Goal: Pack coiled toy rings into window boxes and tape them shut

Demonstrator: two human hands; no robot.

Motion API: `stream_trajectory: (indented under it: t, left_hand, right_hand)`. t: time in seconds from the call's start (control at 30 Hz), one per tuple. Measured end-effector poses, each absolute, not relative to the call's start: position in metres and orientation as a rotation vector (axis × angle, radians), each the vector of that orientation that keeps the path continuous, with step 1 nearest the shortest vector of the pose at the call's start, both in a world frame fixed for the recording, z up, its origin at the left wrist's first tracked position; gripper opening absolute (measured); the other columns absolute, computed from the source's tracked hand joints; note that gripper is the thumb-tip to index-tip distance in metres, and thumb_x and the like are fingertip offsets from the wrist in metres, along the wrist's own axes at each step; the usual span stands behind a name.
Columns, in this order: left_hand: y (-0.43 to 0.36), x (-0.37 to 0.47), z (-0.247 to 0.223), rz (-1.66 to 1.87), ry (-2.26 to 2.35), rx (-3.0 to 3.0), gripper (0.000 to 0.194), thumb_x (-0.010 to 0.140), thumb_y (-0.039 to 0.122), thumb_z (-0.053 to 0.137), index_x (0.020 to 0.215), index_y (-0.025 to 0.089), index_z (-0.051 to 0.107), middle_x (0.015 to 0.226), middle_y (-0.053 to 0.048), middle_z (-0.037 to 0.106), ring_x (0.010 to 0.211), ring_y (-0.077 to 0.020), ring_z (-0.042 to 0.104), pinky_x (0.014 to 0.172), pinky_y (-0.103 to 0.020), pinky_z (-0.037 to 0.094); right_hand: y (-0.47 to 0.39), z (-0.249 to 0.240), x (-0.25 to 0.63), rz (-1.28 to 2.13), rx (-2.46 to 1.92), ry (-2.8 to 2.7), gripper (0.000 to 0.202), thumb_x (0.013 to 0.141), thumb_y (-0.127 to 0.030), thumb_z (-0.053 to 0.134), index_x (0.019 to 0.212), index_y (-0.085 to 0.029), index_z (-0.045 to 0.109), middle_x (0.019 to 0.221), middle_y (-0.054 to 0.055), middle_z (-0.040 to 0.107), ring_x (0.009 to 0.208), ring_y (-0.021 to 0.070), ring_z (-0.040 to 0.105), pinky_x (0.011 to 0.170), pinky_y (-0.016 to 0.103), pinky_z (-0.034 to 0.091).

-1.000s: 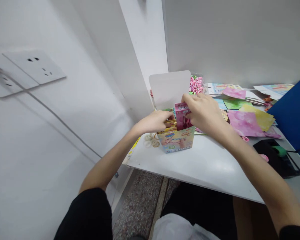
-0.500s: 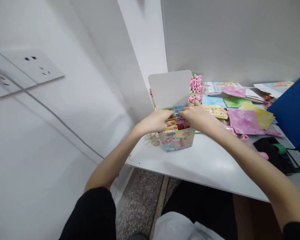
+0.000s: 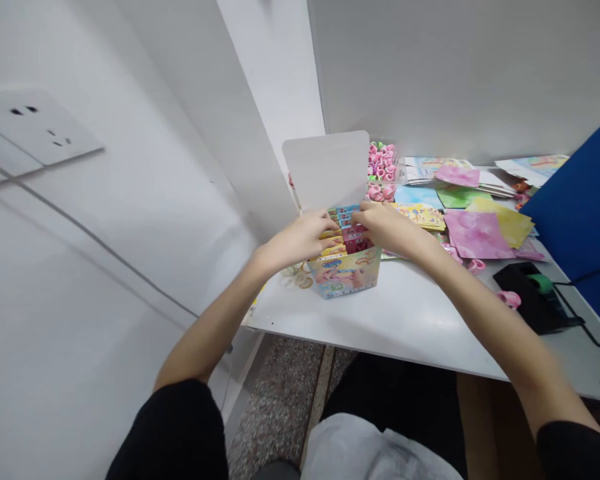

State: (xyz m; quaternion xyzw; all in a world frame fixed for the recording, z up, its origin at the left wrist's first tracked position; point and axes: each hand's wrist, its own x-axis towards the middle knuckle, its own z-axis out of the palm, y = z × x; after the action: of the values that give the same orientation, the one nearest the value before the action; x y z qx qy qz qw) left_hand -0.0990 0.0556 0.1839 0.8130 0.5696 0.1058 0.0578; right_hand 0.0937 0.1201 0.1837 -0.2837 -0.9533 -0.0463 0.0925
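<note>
An open carton (image 3: 347, 275) with a printed front stands on the white table, its white lid flap (image 3: 327, 167) raised at the back. Inside are rows of small packets (image 3: 337, 240), yellow on the left, blue and dark pink on the right. Over the carton's left edge, my left hand (image 3: 307, 233) bends its closed fingers onto the yellow packets. My right hand (image 3: 383, 223) reaches over the right edge, fingers curled against the blue and pink packets. Both sets of fingertips are partly hidden among the packets.
Pink rings (image 3: 381, 163) fill a clear tray behind the carton. Coloured cards (image 3: 480, 233) lie to the right, near a black tape dispenser (image 3: 530, 293) and a blue panel (image 3: 585, 213). Pale rings (image 3: 300, 277) sit by the carton's left. A wall with sockets (image 3: 45, 127) rises at left.
The whole view has shifted slightly, so the scene sits a little further left and higher. Both hands remain at the packets, with small shifts of the fingers.
</note>
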Motion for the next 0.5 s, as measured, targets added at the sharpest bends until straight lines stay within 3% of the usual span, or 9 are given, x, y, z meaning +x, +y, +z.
stream_trajectory:
  t: [0.1,0.17,0.23,0.3,0.4,0.5]
  left_hand:
    - [0.027,-0.093,0.179,0.761,1.83,2.636,0.035,0.097,0.03,0.056,0.131,0.021,0.062,0.119,-0.011,0.063,0.115,-0.0278,0.057,0.099,-0.043,0.047]
    - [0.004,-0.085,0.166,1.207,1.876,2.707,0.038,0.098,0.026,0.057,0.135,0.026,0.058,0.119,-0.01,0.063,0.113,-0.0259,0.058,0.1,-0.043,0.046]
    - [-0.017,-0.07,0.143,1.645,1.808,2.718,0.04,0.094,0.017,0.06,0.132,0.03,0.06,0.106,-0.007,0.065,0.101,-0.0238,0.06,0.092,-0.042,0.049]
    - [-0.032,-0.047,0.114,1.858,1.613,2.594,0.042,0.093,0.009,0.055,0.127,0.032,0.061,0.095,-0.004,0.063,0.091,-0.0215,0.062,0.086,-0.04,0.051]
    - [-0.05,-0.001,0.075,1.482,1.291,2.404,0.034,0.096,0.014,0.052,0.125,0.03,0.063,0.097,-0.006,0.067,0.092,-0.0216,0.065,0.083,-0.039,0.054]
    - [-0.07,0.038,0.057,0.966,0.781,2.05,0.032,0.101,0.039,0.049,0.127,0.026,0.063,0.106,-0.011,0.071,0.1,-0.0224,0.068,0.086,-0.039,0.056]
  right_hand:
    - [0.112,0.156,0.128,-0.034,-0.655,-2.477,0.041,0.095,-0.006,0.043,0.127,-0.019,0.066,0.118,0.013,0.067,0.106,0.0237,0.062,0.094,0.038,0.042]
    - [0.106,0.125,0.16,-0.038,-0.746,-2.199,0.035,0.097,-0.012,0.043,0.12,-0.018,0.067,0.106,0.011,0.068,0.104,0.0238,0.062,0.095,0.038,0.044]
    - [0.107,0.092,0.194,-0.031,-1.085,-1.995,0.032,0.095,-0.013,0.042,0.113,-0.014,0.068,0.101,0.012,0.069,0.099,0.0246,0.063,0.094,0.039,0.045]
    - [0.116,0.065,0.228,0.014,-1.533,-1.9,0.041,0.088,-0.007,0.041,0.121,-0.012,0.066,0.114,0.016,0.069,0.103,0.0249,0.063,0.094,0.038,0.046]
    - [0.142,0.048,0.272,0.008,-1.749,-1.853,0.055,0.08,0.001,0.04,0.131,0.0,0.061,0.129,0.029,0.063,0.112,0.0317,0.061,0.094,0.043,0.044]
    - [0.164,0.047,0.299,0.046,-1.813,-1.93,0.053,0.076,-0.002,0.05,0.126,-0.002,0.068,0.114,0.026,0.072,0.101,0.0309,0.065,0.091,0.04,0.043]
